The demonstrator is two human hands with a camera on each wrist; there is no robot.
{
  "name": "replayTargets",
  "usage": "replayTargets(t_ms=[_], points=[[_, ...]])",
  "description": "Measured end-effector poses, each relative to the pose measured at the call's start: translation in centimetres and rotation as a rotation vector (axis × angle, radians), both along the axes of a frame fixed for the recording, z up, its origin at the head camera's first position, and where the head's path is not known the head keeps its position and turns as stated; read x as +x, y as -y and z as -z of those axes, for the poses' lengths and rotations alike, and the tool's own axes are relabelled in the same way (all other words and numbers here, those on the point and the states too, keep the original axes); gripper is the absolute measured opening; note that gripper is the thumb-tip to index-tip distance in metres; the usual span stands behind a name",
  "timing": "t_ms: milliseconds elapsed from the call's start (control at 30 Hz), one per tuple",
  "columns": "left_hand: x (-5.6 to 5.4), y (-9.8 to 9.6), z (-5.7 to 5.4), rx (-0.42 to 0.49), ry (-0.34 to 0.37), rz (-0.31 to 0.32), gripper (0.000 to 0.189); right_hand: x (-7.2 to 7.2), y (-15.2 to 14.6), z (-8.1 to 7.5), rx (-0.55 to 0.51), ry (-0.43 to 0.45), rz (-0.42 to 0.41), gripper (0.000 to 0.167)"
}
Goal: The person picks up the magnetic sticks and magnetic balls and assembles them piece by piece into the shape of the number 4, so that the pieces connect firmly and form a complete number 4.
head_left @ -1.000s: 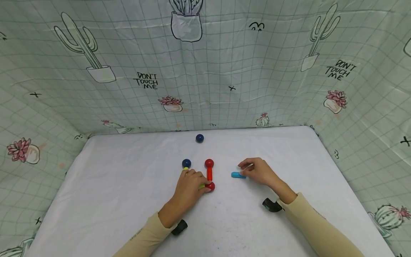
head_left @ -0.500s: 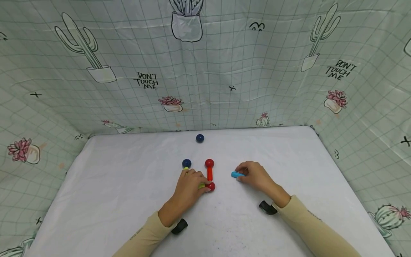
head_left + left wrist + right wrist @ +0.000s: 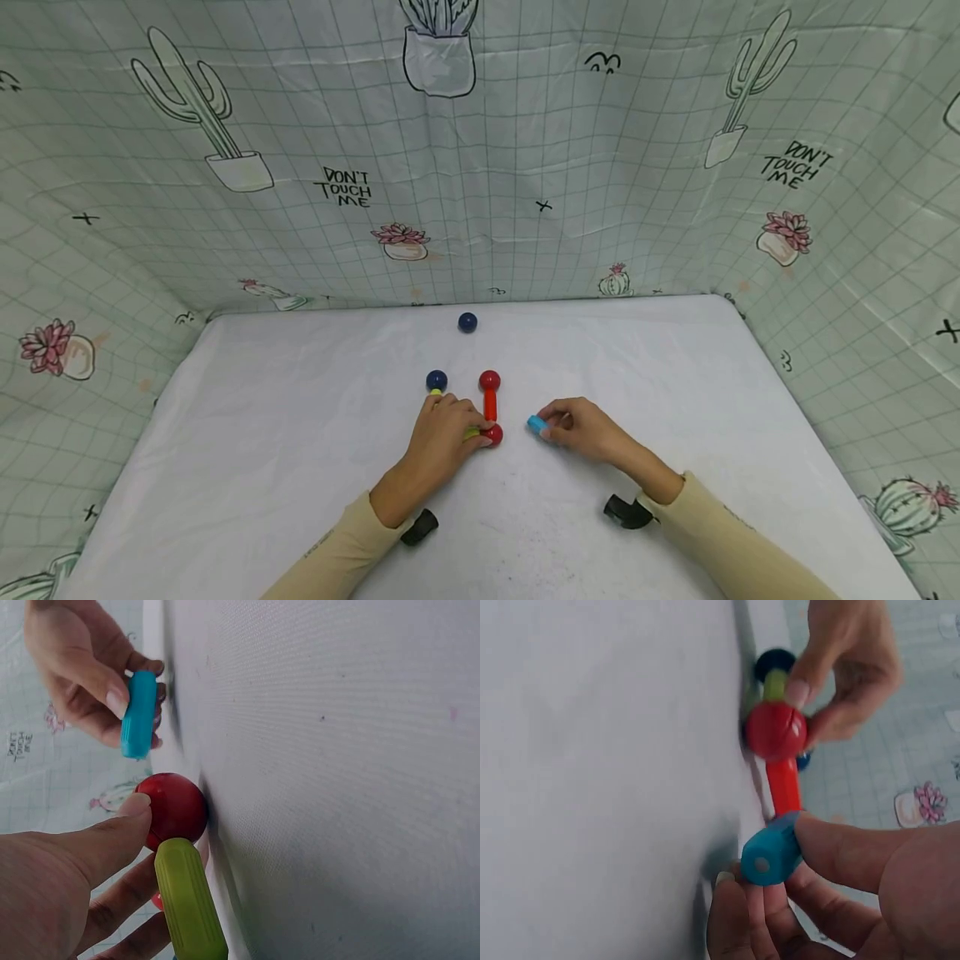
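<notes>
My left hand (image 3: pixel 446 437) pinches the near red ball (image 3: pixel 178 808) between thumb and fingers, low over the white table. A yellow-green ribbed rod (image 3: pixel 187 900) joins this ball and runs under the hand. From the same ball, a red-orange rod (image 3: pixel 491 406) leads away to a second red ball (image 3: pixel 489 380). Another bit of yellow-green shows beside a dark blue ball (image 3: pixel 437 381), mostly hidden by the left hand. To the right, my right hand (image 3: pixel 588 429) pinches a light blue rod (image 3: pixel 769 855), a round greyish spot on its end, apart from the near red ball.
A loose dark blue ball (image 3: pixel 467 322) sits near the back edge of the white-covered table (image 3: pixel 300 375). Printed cactus cloth (image 3: pixel 495 167) rises behind and at both sides. Black wrist-worn pieces (image 3: pixel 627 512) hang under both sleeves.
My right hand has closed its fingers on the light blue rod and brought it left and nearer, turning it. The left hand and the joined pieces stay put.
</notes>
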State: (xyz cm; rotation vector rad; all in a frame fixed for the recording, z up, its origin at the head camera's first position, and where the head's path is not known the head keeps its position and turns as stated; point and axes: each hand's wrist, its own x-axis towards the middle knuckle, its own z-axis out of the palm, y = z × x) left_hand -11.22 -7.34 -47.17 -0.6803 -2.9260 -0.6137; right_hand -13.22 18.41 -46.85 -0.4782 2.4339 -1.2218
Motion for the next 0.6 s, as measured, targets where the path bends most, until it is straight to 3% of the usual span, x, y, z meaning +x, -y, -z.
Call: replayTargets(t_ms=[333,600], points=[[0.0,-0.1,-0.2,-0.014,0.019,-0.003,0.020,1.8,1.3,0.1,-0.238,0.273,0.004,0.027],[0.0,0.0,-0.1,-0.012,0.018,0.001,0.020,2.5,2.6,0.6,-0.336,0.384,0.009,0.028]])
